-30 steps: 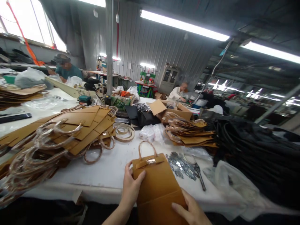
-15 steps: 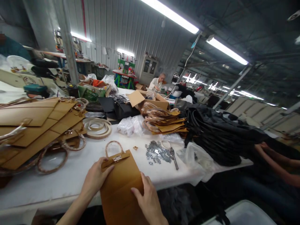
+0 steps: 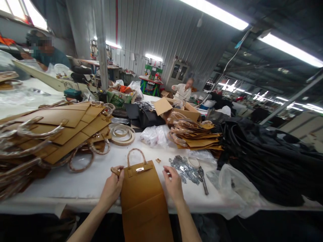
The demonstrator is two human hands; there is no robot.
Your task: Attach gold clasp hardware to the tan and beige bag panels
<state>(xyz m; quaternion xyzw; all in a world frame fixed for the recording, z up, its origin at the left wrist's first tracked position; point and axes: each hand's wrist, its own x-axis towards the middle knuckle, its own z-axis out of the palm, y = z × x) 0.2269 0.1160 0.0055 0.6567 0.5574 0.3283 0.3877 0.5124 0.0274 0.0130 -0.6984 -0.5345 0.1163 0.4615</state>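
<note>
**Tan bag (image 3: 142, 198) lies at the table edge, left hand (image 3: 111, 188) pinching a tab (image 3: 115, 171)**

The tan bag rests flat on the white-covered worktable (image 3: 75, 201), mouth away from the person, with its lower end running off the near edge. Its rope handle (image 3: 136, 156) stands in a loop beyond the top edge, and a shiny metal clasp (image 3: 140, 169) sits on a strap across the top. The left hand is closed at the upper left corner, fingers and thumb clenched on the small tan tab. The right hand (image 3: 173, 183) holds nothing: it is open, its fingers (image 3: 168, 173) just beside the bag's right edge. Placed this way, the top of the bag seems kept on firm table, square to the body, with both hands free to reach it.

A loose tan tab (image 3: 158, 160) lies just beyond the right hand, near a heap of small metal fittings (image 3: 183, 168) and scissors (image 3: 203, 180), all apparently kept within easy reach. Farther out, stacked tan bag panels (image 3: 63, 132) lie to the left, coiled tan strips (image 3: 122, 134) lie ahead, and a smaller stack of tan bags (image 3: 194, 137) sits beside a pile of black bags (image 3: 262, 158). Two other people (image 3: 184, 90) work across the room.
</note>
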